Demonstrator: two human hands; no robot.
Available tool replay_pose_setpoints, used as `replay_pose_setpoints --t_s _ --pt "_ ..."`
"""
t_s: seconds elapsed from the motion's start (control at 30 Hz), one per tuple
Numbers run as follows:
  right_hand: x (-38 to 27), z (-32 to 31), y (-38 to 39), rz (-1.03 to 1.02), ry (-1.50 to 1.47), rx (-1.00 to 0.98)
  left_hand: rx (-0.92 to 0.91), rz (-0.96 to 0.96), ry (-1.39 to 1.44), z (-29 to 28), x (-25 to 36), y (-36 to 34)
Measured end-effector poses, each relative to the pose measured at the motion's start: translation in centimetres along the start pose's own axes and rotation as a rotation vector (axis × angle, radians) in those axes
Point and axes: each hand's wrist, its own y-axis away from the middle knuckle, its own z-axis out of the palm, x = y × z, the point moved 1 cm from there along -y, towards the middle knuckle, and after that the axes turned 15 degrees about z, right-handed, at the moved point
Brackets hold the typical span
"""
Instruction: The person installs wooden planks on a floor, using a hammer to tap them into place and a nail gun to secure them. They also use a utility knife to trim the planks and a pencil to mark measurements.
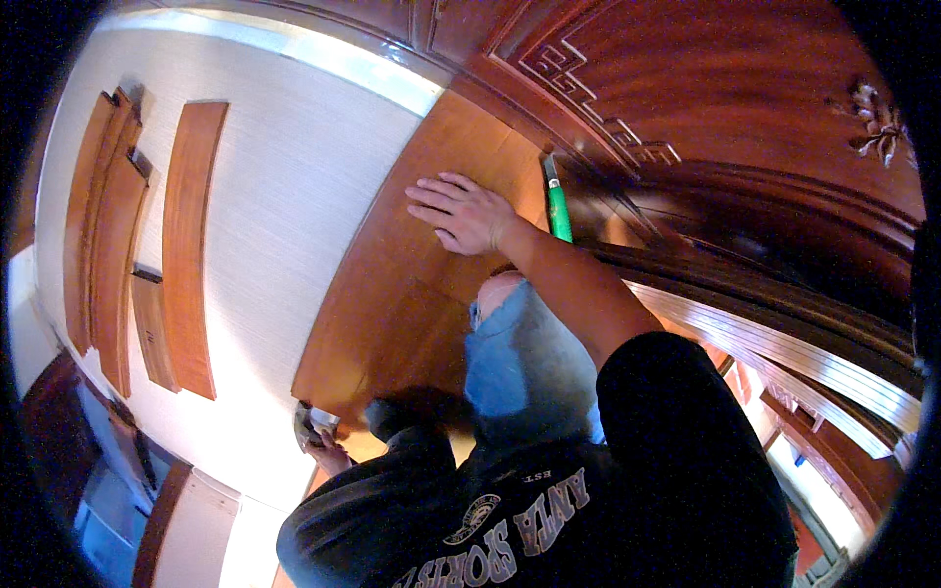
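Note:
My right hand (463,216) lies flat on reddish-brown wood floor planks (392,314), fingers stretched out and holding nothing. Just right of it, against the dark carved wood front, rests a green-handled tool (558,211) with a narrow metal end. Down at the lower left, my left hand (331,457) is closed on a dark and silver tool (310,425) at the near corner of the planks. That tool's kind is unclear, and part of this hand is hard to see. One bent knee (502,294), in torn blue jeans, sits on the planks below my right hand.
Loose planks (186,245) lie on the pale underlay (284,167) to the left, some of them in a stack (103,235). A carved dark red wood panel (706,88) borders the right, with pale ridged strips (774,343) below it.

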Motion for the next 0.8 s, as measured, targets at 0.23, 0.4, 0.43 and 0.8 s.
replay_pose_setpoints --t_s 0.23,0.4,0.43,0.8 --pt "-0.2 -0.7 -0.3 -0.007 -0.008 -0.024 -0.027 -0.002 -0.085 0.0 0.9 -1.3" --pt "0.1 0.1 -0.3 -0.001 -0.013 -0.040 -0.035 -0.017 -0.117 -0.2 0.9 -0.9" --pt "0.1 0.1 -0.3 -0.004 -0.013 -0.041 -0.037 -0.020 -0.121 -0.1 0.8 -0.7" --pt "0.2 0.1 -0.1 0.004 -0.011 -0.052 -0.075 -0.101 -0.157 0.8 2.3 -0.4"
